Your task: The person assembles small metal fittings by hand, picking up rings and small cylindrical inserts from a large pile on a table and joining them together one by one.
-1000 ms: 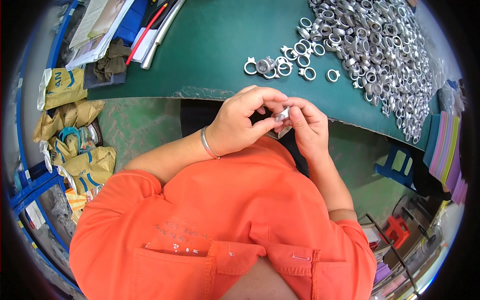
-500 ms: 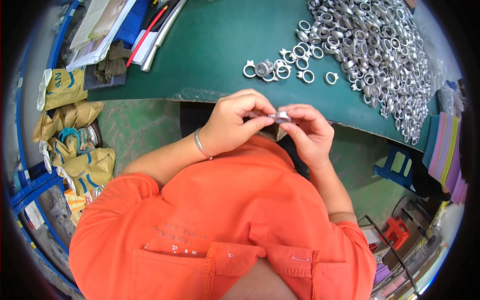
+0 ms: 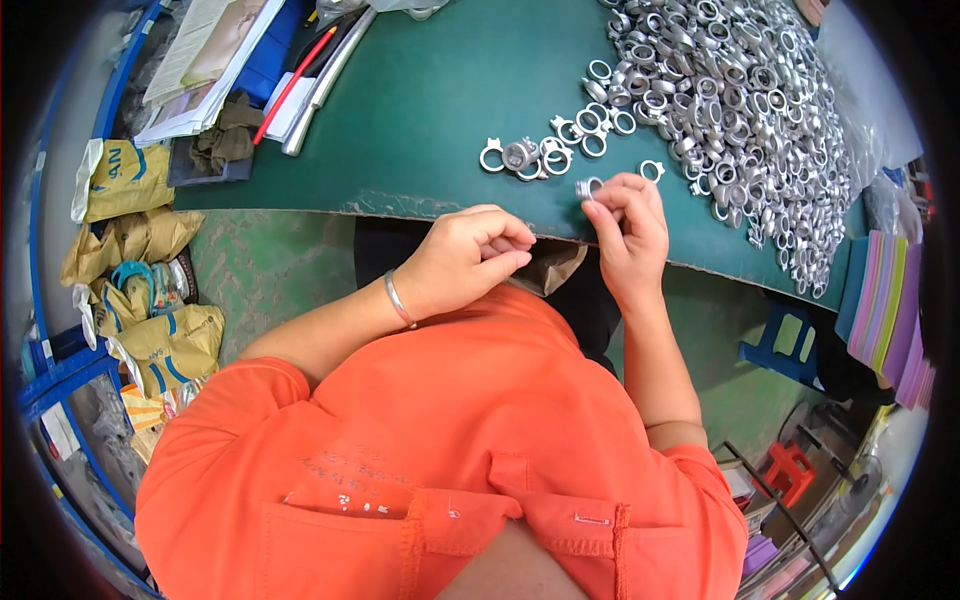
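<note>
Between the thumb and fingers of my right hand [image 3: 632, 235] is a small silver metal ring [image 3: 588, 187], held up over the table's near edge. My left hand [image 3: 472, 253] is apart from it, at the same edge, with fingers curled and thumb close to the fingertips. Whatever that pinch may hold is too small or hidden to make out. Just beyond my hands lie several loose metal rings [image 3: 555, 157] with small lugs, and a single ring [image 3: 651, 170] sits near my right fingers. A large heap of similar rings [image 3: 735, 110] covers the table's right side.
The green table [image 3: 440, 100] curves across in front of me. Papers [image 3: 205, 65] and a red pen [image 3: 295, 85] lie at its left end. Yellow-brown bags [image 3: 165, 350] are on the left. Coloured sheets [image 3: 880, 300] and a blue stool [image 3: 785, 340] stand at the right.
My hands have come apart. The right hand has carried the ring up and forward over the table, away from the left hand, which has drawn slightly left and down with fingers still curled.
</note>
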Tool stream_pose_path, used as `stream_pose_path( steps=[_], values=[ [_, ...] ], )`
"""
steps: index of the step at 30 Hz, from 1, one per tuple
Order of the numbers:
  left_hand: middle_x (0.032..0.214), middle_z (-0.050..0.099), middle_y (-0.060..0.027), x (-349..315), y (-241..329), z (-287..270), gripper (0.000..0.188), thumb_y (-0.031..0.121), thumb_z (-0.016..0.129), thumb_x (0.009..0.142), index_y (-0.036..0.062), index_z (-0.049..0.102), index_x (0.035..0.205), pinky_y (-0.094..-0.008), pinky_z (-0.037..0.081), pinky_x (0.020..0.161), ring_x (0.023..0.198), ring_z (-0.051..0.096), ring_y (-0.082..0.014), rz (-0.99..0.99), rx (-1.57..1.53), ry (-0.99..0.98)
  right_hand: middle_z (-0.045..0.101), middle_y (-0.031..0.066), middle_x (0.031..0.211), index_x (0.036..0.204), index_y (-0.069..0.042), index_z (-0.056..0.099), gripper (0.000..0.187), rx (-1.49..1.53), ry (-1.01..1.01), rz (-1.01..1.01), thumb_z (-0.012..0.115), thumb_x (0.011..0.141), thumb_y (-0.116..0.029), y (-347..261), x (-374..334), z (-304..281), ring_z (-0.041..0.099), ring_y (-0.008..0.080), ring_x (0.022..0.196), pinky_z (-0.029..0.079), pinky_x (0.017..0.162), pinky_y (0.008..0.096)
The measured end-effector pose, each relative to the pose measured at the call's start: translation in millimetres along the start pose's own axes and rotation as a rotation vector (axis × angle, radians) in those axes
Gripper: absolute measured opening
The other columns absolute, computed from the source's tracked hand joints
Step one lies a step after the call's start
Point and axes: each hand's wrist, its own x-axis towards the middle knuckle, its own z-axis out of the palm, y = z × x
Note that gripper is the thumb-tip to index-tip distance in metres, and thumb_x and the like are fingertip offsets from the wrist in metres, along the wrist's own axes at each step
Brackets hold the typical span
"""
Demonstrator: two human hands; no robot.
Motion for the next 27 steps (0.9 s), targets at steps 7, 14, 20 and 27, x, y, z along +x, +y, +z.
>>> stream_pose_path(
  steps=[7, 14, 20, 27],
  values=[
    [0.086, 0.064, -0.0055, 5.3, 18.0, 1.7, 0.014, 0.008, 0.064, 0.088, -0.0039, 0.061, 0.096, -0.0237, 0.054, 0.068, 0.074, 0.063, -0.0102, -0.122, -0.446, 0.032, 0.059, 0.0166, 0.110, 0.097, 0.002, 0.059, 0.008, 1.126, -0.196, 0.327, 0.059, 0.090, -0.002, -11.5, -20.0, 6.2, 0.061, 0.0166, 0.085, 0.053, 0.076, 0.0294],
    [0.090, 0.065, -0.0074, 1.7, 18.2, -5.8, 0.014, 0.005, 0.064, 0.088, -0.0034, 0.060, 0.098, -0.0245, 0.055, 0.069, 0.078, 0.065, -0.0119, -0.199, -0.568, -0.020, 0.059, 0.0160, 0.108, 0.099, 0.000, 0.057, 0.016, 1.127, -0.234, 0.310, 0.058, 0.085, 0.007, -18.9, -24.7, 6.8, 0.060, 0.0182, 0.089, 0.052, 0.080, 0.0317],
    [0.101, 0.063, -0.0122, 2.1, 1.0, 0.8, 0.020, -0.007, 0.064, 0.083, -0.0041, 0.059, 0.102, -0.0275, 0.057, 0.076, 0.090, 0.066, -0.0178, 0.022, -0.339, -0.012, 0.059, 0.0133, 0.099, 0.099, -0.002, 0.056, 0.034, 0.472, -0.142, -0.088, 0.065, 0.070, 0.015, -23.9, -30.3, 8.0, 0.059, 0.0232, 0.093, 0.049, 0.078, 0.0307],
    [0.094, 0.060, -0.0093, -0.3, -0.1, -3.4, 0.017, -0.008, 0.068, 0.073, 0.0008, 0.065, 0.088, -0.0255, 0.053, 0.063, 0.075, 0.064, -0.0150, 0.354, 0.237, 0.068, 0.057, 0.0129, 0.087, 0.090, -0.001, 0.060, 0.013, -0.359, 0.207, -0.059, 0.063, 0.078, 0.003, 8.2, 9.5, -28.8, 0.055, 0.0283, 0.079, 0.045, 0.069, 0.0352]
  ],
)
